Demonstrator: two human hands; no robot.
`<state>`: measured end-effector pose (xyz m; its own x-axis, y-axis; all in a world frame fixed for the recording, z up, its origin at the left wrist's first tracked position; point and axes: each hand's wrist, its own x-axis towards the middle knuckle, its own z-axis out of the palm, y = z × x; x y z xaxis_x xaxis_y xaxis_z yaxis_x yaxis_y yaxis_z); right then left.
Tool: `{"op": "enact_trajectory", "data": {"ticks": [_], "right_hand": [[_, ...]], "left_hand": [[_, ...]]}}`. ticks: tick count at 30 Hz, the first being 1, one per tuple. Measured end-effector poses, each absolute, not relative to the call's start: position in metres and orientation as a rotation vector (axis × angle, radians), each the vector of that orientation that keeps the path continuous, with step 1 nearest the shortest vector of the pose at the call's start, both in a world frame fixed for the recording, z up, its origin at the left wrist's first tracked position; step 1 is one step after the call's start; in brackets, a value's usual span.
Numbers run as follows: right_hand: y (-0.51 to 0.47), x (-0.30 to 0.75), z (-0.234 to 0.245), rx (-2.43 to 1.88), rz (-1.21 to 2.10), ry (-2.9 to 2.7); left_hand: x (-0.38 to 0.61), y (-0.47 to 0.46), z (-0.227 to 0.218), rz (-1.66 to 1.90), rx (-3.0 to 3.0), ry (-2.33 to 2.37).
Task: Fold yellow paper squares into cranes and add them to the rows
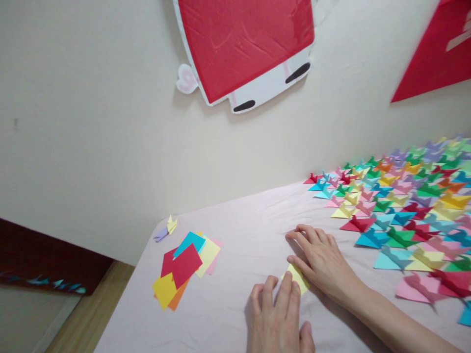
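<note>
A small piece of pale yellow paper (300, 280) lies flat on the sheet-covered surface, partly hidden under my fingers. My left hand (276, 314) rests over its left side with the fingers extended and the fingertips touching the paper. From the right, my right hand (324, 260) reaches across with its fingers spread; the thumb touches the paper's upper edge and the other fingertips lie on the sheet. To the left sits a loose pile of coloured paper squares, with a red square (187, 265), a blue square (189, 244) and a yellow square (165, 291) showing on top.
Rows of folded paper cranes (401, 238) in many colours fill the right side of the sheet (235, 220). Two small folded pieces, one yellow (171, 225) and one purple (161, 235), lie at the far left corner. A wall with a red decoration (246, 44) rises behind.
</note>
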<state>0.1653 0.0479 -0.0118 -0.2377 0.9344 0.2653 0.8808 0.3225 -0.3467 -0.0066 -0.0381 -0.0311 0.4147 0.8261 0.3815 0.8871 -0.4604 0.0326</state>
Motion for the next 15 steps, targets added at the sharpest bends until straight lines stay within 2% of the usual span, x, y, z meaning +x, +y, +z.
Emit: {"op": "enact_trajectory", "data": {"ticks": [6,15], "right_hand": [[0.061,0.166,-0.002,-1.618,0.188,-2.219],[0.041,0.181,-0.002,-1.412,0.269,-2.226]], "left_hand": [[-0.014,-0.034,-0.029,-0.522,-2.539,-1.395],[-0.009,-0.028,-0.005,-0.485,-2.676,-1.490]]}}
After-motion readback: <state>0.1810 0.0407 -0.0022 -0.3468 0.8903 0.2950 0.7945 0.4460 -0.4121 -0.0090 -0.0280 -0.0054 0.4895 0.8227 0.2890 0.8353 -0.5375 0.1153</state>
